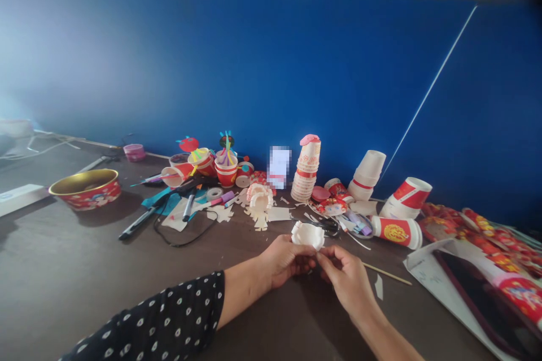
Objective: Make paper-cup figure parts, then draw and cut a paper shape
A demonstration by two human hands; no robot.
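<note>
Reaching in from the lower left, grips the white cup (307, 235) with the left hand (292, 260), thumb at its near side and fingers curled below. Angling in from the lower right, pinches the white cup's near edge with the right hand (344, 275), thumb and forefinger close beside the left thumb. Holds it over the table (249, 327), inside showing, nearer than the cup stack (305, 172) and left of the stick (387, 273).
</note>
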